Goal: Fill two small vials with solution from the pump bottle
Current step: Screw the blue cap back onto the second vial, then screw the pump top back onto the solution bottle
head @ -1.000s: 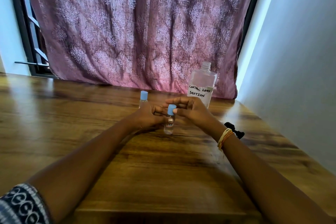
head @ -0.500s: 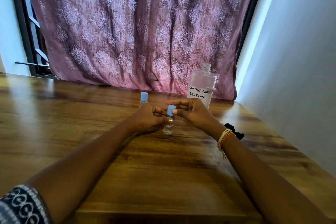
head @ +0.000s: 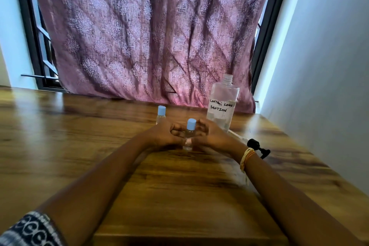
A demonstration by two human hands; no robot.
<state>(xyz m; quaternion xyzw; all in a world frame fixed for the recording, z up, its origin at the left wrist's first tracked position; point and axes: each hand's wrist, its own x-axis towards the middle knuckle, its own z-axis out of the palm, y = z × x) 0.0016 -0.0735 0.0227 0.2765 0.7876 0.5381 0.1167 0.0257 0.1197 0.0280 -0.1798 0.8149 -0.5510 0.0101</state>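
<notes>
Upright at mid-table, a blue-capped vial [head: 188, 135] is gripped from both sides by the left hand [head: 165, 136] and right hand [head: 211, 136], a second vial [head: 161, 115] behind, the uncapped bottle [head: 222, 104] far right, its pump [head: 257, 147] lying beside it.

Table [head: 60, 146]: wood, brown grain, glossy; pale sheen along the far-left part, near edge in shadow.
Curtain [head: 149, 36]: mauve, damask pattern, hanging in folds, hem meeting the table's far edge.
Window frame [head: 30, 32]: dark metal, bars showing left of the curtain; a second dark upright at the curtain's right.
Walls: pale blue-white at left [head: 10, 26] and right [head: 329, 46], daylight brightest beside the right upright.
</notes>
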